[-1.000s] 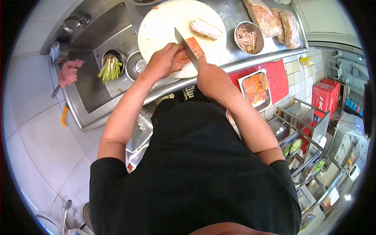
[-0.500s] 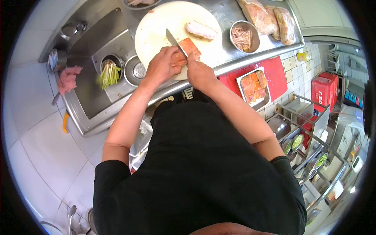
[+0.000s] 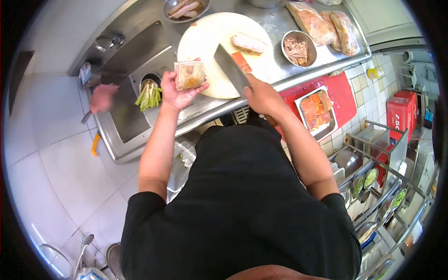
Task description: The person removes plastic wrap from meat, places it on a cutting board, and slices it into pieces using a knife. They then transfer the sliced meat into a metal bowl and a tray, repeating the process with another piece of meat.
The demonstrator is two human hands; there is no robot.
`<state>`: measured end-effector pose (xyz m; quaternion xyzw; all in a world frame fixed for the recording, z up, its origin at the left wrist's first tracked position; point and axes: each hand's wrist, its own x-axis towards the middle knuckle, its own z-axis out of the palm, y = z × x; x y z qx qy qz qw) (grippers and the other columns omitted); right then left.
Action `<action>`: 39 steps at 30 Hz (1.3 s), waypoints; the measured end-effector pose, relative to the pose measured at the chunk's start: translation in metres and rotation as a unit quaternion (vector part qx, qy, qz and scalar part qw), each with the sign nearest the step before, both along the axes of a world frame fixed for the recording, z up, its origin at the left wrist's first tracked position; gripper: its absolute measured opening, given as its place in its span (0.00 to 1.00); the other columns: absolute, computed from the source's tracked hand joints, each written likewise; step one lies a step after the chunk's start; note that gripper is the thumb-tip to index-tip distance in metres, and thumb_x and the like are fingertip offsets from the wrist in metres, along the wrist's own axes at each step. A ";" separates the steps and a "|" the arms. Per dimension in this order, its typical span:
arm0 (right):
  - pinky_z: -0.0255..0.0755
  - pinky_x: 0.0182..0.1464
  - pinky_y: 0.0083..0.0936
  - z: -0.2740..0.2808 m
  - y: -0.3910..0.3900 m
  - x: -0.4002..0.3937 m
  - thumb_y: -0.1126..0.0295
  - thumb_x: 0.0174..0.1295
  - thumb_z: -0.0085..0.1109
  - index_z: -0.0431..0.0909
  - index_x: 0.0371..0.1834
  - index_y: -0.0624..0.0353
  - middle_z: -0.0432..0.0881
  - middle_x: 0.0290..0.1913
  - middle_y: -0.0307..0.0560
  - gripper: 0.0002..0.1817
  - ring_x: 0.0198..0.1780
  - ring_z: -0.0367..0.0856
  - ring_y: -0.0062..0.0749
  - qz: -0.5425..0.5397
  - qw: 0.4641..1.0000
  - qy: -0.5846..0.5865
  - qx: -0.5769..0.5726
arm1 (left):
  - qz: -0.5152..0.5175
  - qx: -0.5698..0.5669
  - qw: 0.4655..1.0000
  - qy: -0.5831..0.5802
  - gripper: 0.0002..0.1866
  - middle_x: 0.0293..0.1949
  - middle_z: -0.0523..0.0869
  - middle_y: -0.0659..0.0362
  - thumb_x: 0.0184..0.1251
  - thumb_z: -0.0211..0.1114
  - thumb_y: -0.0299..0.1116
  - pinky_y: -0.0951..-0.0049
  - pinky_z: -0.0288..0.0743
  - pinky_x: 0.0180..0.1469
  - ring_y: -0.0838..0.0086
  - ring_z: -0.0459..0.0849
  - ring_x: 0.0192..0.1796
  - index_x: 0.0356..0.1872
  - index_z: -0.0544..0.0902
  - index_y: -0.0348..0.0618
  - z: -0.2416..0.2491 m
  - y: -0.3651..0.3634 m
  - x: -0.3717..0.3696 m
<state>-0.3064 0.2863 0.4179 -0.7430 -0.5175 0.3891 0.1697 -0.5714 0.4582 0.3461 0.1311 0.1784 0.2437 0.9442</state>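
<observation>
My left hand (image 3: 176, 97), palm up, holds a squarish piece of meat (image 3: 190, 77) at the left edge of the round white cutting board (image 3: 200, 39); its pale, layered side shows. The handle of a broad cleaver (image 3: 228, 69) is in my right hand (image 3: 263, 98), its blade slanting over the board. Beside the blade lies a reddish-orange piece of meat (image 3: 241, 62), partly covered by it. Farther back on the board rests a pale slab of meat (image 3: 248, 43).
A bowl of shredded meat (image 3: 298, 50) and bagged meat (image 3: 310, 23) stand right of the board. A metal tray (image 3: 337, 123) of orange pieces sits on a red board (image 3: 347, 95). Left are the sink (image 3: 128, 114), green onions (image 3: 148, 97) and a pink cloth (image 3: 103, 97).
My left hand has lifted a piece of meat off the board, moved left and turned palm up. The cleaver has come away from the meat, moving right. The view has shifted slightly.
</observation>
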 end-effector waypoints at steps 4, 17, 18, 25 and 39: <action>0.79 0.60 0.40 0.001 -0.042 0.024 0.68 0.81 0.55 0.77 0.66 0.63 0.88 0.51 0.63 0.16 0.54 0.88 0.45 -0.110 0.988 0.079 0.077 | -0.010 -0.024 0.990 -0.136 0.56 0.70 0.80 0.35 0.57 0.68 0.50 0.34 0.79 0.72 0.40 0.86 0.64 0.86 0.58 0.34 0.010 -0.015 -0.004; 0.73 0.39 0.41 -0.017 -0.136 0.077 0.66 0.76 0.61 0.78 0.54 0.65 0.80 0.32 0.55 0.14 0.32 0.80 0.39 -0.211 0.971 -0.058 0.100 | -0.095 0.697 0.582 0.407 0.50 0.67 0.82 0.45 0.56 0.80 0.40 0.60 0.74 0.74 0.52 0.82 0.71 0.82 0.68 0.45 0.027 -0.020 0.056; 0.73 0.42 0.45 -0.008 -0.134 0.070 0.65 0.76 0.61 0.78 0.57 0.63 0.82 0.34 0.61 0.15 0.35 0.82 0.50 -0.193 0.973 -0.079 0.097 | -0.132 0.691 0.532 0.472 0.50 0.66 0.82 0.44 0.56 0.80 0.41 0.60 0.73 0.75 0.51 0.81 0.71 0.83 0.68 0.46 0.034 -0.027 0.073; 0.76 0.47 0.50 0.001 -0.135 0.038 0.59 0.77 0.59 0.78 0.64 0.55 0.83 0.33 0.67 0.19 0.41 0.86 0.61 -0.229 0.972 -0.039 0.022 | -0.150 0.712 0.334 0.600 0.61 0.77 0.71 0.46 0.59 0.79 0.53 0.29 0.70 0.68 0.48 0.70 0.77 0.90 0.53 0.51 0.023 -0.062 0.132; 0.78 0.59 0.55 -0.002 -0.171 0.033 0.61 0.76 0.58 0.77 0.74 0.51 0.89 0.51 0.70 0.24 0.57 0.87 0.68 -0.217 0.975 -0.034 0.024 | 0.016 0.710 0.530 0.464 0.57 0.67 0.81 0.40 0.56 0.85 0.57 0.54 0.76 0.72 0.47 0.80 0.70 0.78 0.68 0.30 -0.021 -0.011 0.096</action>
